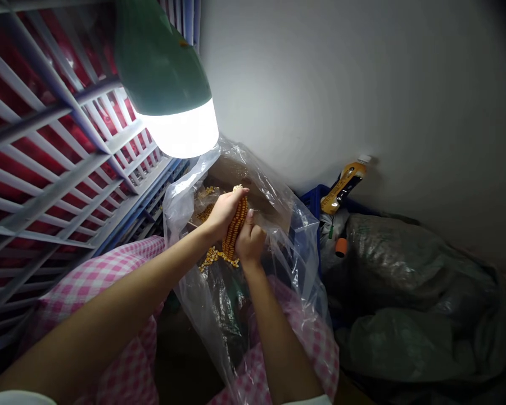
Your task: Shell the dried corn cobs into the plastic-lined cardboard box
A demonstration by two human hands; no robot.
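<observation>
A dried ear of corn with orange-yellow kernels stands nearly upright inside a clear plastic bag. My left hand wraps around its upper part, while my right hand grips it lower down, with fingers pressed on the kernels. Loose kernels lie in a small heap just below the ear, near my left wrist. Other kernels show on a cardboard piece behind my hands. The ear's lower end is hidden by my right hand.
A glowing bulb lamp with a green shade hangs close above. A white-and-blue slatted rack stands left, a grey wall behind. A bottle, blue crate and bulging green sack sit right. Pink gingham cloth covers my lap.
</observation>
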